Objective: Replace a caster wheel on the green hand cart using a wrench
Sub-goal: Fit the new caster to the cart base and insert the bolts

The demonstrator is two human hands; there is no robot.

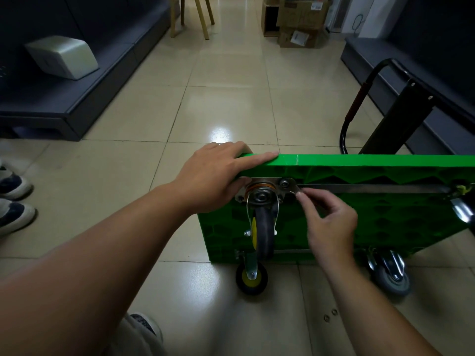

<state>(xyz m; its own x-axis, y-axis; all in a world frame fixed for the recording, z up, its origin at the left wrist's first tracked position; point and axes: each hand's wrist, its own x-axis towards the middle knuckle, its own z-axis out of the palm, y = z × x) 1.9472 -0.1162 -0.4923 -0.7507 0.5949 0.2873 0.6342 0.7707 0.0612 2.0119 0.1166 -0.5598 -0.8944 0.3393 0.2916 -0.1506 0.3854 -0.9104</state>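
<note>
Swivel caster (262, 201): mounted on the tipped green hand cart (385, 214), axis vertical. Left hand (213, 176): flat, steadying the cart edge. Right hand (331, 222): nearer, pinching a small metal part (295, 193) at the mounting plate (277, 182) corner, up-left of its palm; wrench or fastener, cannot tell.

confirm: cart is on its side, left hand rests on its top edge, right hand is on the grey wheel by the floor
Not quite: in the head view the right hand is at the mounting plate of the upper caster, not the grey wheel. The rest holds.
</note>
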